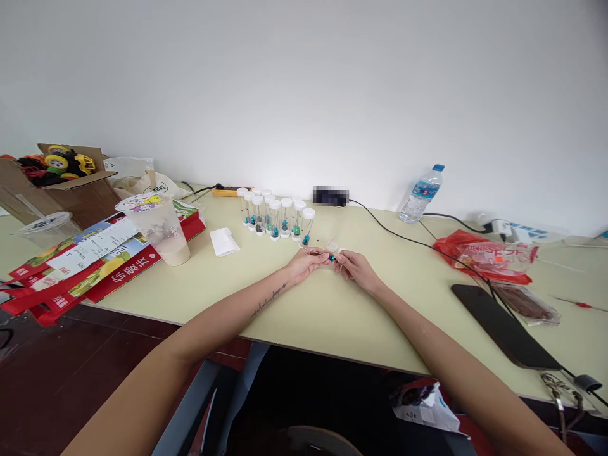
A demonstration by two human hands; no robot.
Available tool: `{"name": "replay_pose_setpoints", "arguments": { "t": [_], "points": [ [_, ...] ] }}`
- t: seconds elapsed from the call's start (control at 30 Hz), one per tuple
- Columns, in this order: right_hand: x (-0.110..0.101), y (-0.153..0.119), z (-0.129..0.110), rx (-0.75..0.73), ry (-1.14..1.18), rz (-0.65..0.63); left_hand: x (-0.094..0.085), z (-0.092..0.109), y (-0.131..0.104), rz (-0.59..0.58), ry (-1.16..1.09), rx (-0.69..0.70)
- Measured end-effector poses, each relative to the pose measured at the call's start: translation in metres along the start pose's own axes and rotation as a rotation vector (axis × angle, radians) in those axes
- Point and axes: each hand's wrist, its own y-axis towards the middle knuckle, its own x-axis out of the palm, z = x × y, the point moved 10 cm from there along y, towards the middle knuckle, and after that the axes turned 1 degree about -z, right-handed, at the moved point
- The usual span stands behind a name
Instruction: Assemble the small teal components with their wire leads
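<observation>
Over the table, my left hand (308,263) and my right hand (355,267) meet, fingertips pinched around a small shiny blue piece (332,258). Its exact kind is too small to make out, and the fingers cover part of it. Just beyond the fingertips lies a small clear round piece (332,246), partly hidden by my hands. Behind my left hand stand several clear tubes with white caps (285,218), grouped in rows, with small blue, green or dark pieces inside. The nearest tube (308,227) is slightly tilted.
Left are a folded white paper (224,242), a plastic drink cup (159,231), a red bag (109,253) and a cardboard box (71,196) of toys. A phone (331,196) with a cable leans on the wall. Right are a water bottle (422,194), red plastic bag (489,256) and black pad (503,326).
</observation>
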Motion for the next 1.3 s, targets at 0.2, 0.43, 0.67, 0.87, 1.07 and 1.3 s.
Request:
{"name": "replay_pose_setpoints", "arguments": {
  "t": [0.2,0.43,0.67,0.87,1.07,1.3],
  "points": [
    [-0.0043,-0.0013,-0.0046,-0.028,0.009,0.043,-0.0014,0.0003,-0.0001,0.014,-0.011,0.0],
    [-0.0058,-0.0014,-0.0062,-0.038,0.013,0.062,-0.0015,-0.0005,0.0001,0.019,-0.006,-0.007],
    [-0.002,-0.0014,-0.0037,-0.018,0.004,0.027,-0.0005,0.0004,-0.0006,0.017,-0.005,-0.008],
    [0.0003,-0.001,-0.0031,-0.013,-0.017,0.004,0.0011,0.0013,-0.0006,0.009,0.001,-0.002],
    [-0.0022,-0.0012,-0.0056,-0.03,-0.003,0.03,-0.0009,0.0016,-0.0011,0.033,-0.018,-0.003],
    [0.0003,-0.0006,-0.002,-0.007,-0.033,0.006,0.0025,0.0021,-0.0012,0.002,-0.001,0.0]
  ]
}}
